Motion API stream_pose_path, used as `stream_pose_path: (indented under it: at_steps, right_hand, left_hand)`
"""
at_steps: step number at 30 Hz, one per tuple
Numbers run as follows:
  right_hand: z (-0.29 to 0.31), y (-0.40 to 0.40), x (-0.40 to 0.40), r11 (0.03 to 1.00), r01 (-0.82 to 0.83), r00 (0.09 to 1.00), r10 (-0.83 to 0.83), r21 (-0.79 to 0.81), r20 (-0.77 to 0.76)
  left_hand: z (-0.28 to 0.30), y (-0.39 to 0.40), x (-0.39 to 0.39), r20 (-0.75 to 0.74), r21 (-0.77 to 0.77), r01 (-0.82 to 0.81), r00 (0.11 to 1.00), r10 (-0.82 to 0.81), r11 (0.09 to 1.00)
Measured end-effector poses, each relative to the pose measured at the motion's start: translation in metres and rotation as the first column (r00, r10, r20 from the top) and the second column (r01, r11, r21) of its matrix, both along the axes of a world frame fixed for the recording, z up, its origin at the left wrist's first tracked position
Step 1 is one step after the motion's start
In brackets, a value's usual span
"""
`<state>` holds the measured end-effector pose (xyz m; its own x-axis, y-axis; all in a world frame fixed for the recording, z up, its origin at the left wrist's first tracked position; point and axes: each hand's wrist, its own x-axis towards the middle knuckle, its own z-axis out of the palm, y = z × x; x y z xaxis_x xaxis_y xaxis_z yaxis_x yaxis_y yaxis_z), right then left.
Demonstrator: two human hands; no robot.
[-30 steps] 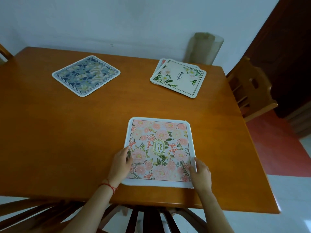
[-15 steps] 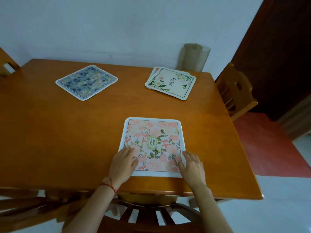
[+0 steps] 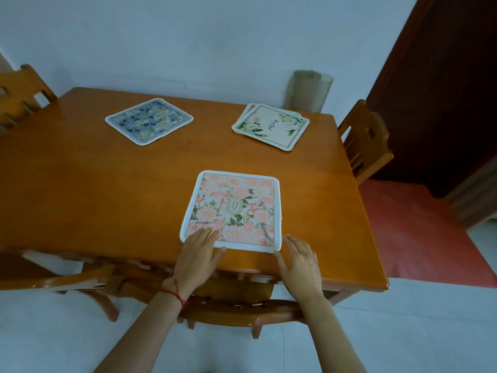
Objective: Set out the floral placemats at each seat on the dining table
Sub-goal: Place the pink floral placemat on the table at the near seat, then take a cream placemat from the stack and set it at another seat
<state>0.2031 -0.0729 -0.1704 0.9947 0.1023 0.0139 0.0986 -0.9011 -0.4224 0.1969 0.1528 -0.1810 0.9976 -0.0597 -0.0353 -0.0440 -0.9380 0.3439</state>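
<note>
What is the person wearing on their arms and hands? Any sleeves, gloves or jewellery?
Both forearms are bare as far as the view shows: no sleeves, no gloves. The left hand has a thin red string bracelet tied round its wrist. The right hand and its wrist carry nothing visible.

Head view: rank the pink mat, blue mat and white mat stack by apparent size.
1. Pink floral placemat, largest, but nearest the camera.
2. Blue floral placemat and white floral placemat stack look alike; no ranking between them.
</note>
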Motion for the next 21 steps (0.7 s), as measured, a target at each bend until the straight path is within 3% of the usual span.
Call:
stream_pose_path:
  at_steps: [11,21]
  right_hand:
    - [0.007,0.009,-0.084,0.975,0.208,0.977,-0.202,0.084,-0.073]
    - [0.005,-0.010,-0.168,0.912,0.398,0.915,-0.402,0.098,0.029]
  left_hand:
    - [0.016,0.001,-0.055,-0.005,0.014,0.128,0.992,-0.128,0.992]
    - [0.022,-0.024,-0.090,-0.045,0.063,0.355,0.935,-0.352,0.933]
